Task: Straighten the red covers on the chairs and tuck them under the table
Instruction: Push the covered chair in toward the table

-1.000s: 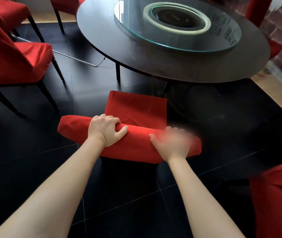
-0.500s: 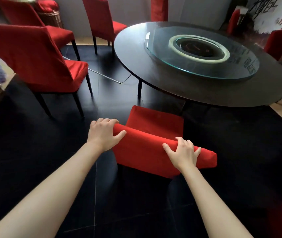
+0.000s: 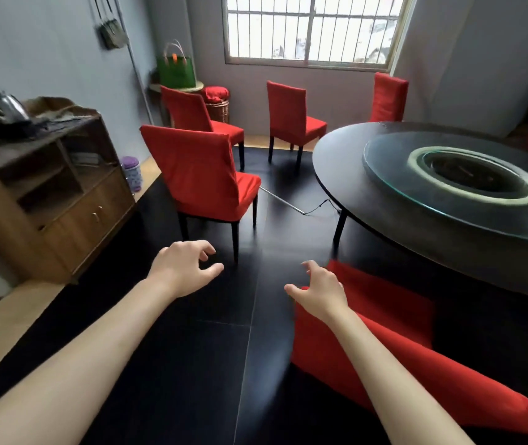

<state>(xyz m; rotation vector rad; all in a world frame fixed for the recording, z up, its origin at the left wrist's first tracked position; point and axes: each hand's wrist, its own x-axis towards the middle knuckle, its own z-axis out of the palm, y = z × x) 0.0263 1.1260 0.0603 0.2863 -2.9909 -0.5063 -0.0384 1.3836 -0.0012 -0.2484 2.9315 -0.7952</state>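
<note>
A red-covered chair (image 3: pixel 394 345) stands at lower right, its seat pushed partly under the round dark table (image 3: pixel 352 175). My right hand (image 3: pixel 318 290) hovers over that chair's left back corner, fingers loosely curled, holding nothing. My left hand (image 3: pixel 185 266) hangs in the air above the black floor, fingers relaxed and empty. Ahead of it stands another red-covered chair (image 3: pixel 201 178), away from the table, its back toward me. Further back stand two more red chairs (image 3: pixel 195 114) (image 3: pixel 291 114) and a third at the table's far side (image 3: pixel 389 97).
A wooden cabinet (image 3: pixel 63 200) with clutter on top lines the left wall. A thin rod and cable (image 3: pixel 294 208) lie on the floor by the table leg. A glass turntable (image 3: pixel 449 203) sits on the table. A basket (image 3: pixel 219 109) and green bag (image 3: pixel 175 70) stand under the window.
Both hands let go of the chair's back and lifted off. The view swung up and left, bringing the room, cabinet and other chairs into sight.
</note>
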